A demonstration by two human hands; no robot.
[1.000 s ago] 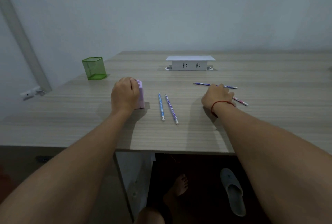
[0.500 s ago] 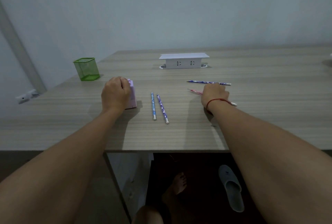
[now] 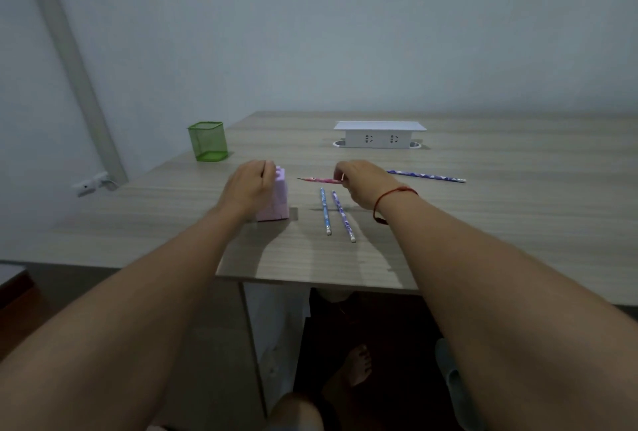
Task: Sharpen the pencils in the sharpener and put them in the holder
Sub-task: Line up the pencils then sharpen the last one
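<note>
Lifted off the surface (image 3: 483,223) since a second ago, the pink pencil (image 3: 319,180) is pinched in the right hand (image 3: 362,182), tip aimed at the pink sharpener (image 3: 278,204), which the left hand (image 3: 248,185) grips. Next, likely: guide the tip into its hole; the green mesh holder (image 3: 207,140) stands behind.

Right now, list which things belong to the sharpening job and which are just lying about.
Job: pink pencil pinched by right hand; lilac sharpener held by left hand; blue pencil, purple pencil and far pencil lying on the table; green holder.
Lying about: white socket box; slipper on the floor.
</note>
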